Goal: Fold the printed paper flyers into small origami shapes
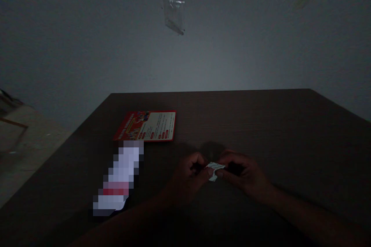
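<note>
in the head view, a pale printed scrap (pixel 216 166) sits between the two hands, raised to their fingertips, over the near half of the dark table (pixel 261 119). the left hand (pixel 188 175) comes in from its left and the right hand (pixel 251 175) from its right, so neither is plainly nearer: both touch it. the left thumb lies over its left part, the right thumb presses by its right edge, and the curled forefingers meet it from the far side; each hand looks closed on it in a pinch, with the thumb tips close together but apart. its wider upper part runs left to right, from one hand to the other, while a narrower corner points down towards the person. whether it is folded, i cannot tell. the red-and-white card (pixel 158 125) and the pixelated pale slab (pixel 123 173) lie well to the left.
</note>
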`<state>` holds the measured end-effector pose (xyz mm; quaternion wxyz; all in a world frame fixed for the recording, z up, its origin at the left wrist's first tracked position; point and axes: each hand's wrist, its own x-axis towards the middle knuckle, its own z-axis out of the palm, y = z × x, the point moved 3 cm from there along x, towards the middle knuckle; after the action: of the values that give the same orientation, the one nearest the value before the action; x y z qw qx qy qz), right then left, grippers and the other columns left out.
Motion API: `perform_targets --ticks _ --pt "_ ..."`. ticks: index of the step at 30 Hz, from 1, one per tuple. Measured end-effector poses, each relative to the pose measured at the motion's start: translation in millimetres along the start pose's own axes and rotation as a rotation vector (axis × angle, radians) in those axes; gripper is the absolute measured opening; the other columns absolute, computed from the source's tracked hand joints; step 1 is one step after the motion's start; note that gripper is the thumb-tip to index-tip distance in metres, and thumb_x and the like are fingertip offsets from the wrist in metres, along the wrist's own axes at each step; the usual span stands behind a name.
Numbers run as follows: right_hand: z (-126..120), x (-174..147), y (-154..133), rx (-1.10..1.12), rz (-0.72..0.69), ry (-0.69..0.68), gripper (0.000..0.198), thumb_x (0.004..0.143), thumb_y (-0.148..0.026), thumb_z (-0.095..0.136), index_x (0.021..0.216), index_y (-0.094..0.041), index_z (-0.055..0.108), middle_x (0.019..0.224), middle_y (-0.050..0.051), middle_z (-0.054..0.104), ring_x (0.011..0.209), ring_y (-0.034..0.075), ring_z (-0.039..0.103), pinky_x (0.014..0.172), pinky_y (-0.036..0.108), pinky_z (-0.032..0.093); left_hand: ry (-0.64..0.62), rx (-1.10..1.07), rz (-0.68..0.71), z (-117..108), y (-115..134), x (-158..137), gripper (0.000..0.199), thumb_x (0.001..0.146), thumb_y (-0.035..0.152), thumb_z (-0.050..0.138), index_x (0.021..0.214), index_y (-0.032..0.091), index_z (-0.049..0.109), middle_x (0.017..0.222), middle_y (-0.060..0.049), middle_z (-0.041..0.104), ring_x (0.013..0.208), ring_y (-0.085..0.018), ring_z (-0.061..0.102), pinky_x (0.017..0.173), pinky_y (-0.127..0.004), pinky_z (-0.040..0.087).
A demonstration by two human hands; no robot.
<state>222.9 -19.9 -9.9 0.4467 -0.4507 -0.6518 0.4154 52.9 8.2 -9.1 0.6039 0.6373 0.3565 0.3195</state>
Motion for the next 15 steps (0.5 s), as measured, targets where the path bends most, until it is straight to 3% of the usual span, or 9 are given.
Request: perform_targets --ticks 5,8,11,15 --pt "1 -2 5 0.049 0.071 0.027 0.016 0.077 -0.028 0.07 0.09 -0.021 0.066 0.079 0.001 0.06 0.07 0.014 0.056 0.061 0.027 0.045 -0.039 0.017 -0.047 2 2 1 0.022 0.081 0.034 0.06 0.075 0.014 0.056 0.066 0.003 0.05 0.061 -0.011 0.046 0.056 -0.022 0.034" --pt "3 -2 4 0.061 0.109 -0.037 0.013 0.079 -0.029 0.068 0.087 -0.02 0.066 0.076 0.001 0.064 0.068 0.014 0.058 0.061 0.026 0.046 0.0 0.012 0.006 1 3 2 0.024 0.08 0.034 0.062 0.069 0.014 0.056 0.073 0.001 0.052 0.063 -0.01 0.046 0.056 -0.021 0.034" --pt "4 0 -2 0.009 0.064 -0.112 0.01 0.081 -0.028 0.065 0.08 -0.018 0.068 0.074 0.002 0.066 0.069 0.014 0.06 0.063 0.026 0.045 0.011 -0.013 0.05 -1 3 3 0.024 0.078 0.032 0.065 0.067 0.013 0.057 0.091 -0.003 0.053 0.067 -0.009 0.047 0.059 -0.021 0.036" --pt "2 2 -6 -0.034 -0.016 -0.108 0.01 0.082 -0.025 0.064 0.078 -0.017 0.068 0.072 0.003 0.065 0.067 0.014 0.059 0.061 0.026 0.045 -0.067 -0.109 0.013 0 1 4 0.023 0.079 0.031 0.065 0.067 0.013 0.057 0.093 -0.003 0.053 0.07 -0.01 0.049 0.06 -0.021 0.037"
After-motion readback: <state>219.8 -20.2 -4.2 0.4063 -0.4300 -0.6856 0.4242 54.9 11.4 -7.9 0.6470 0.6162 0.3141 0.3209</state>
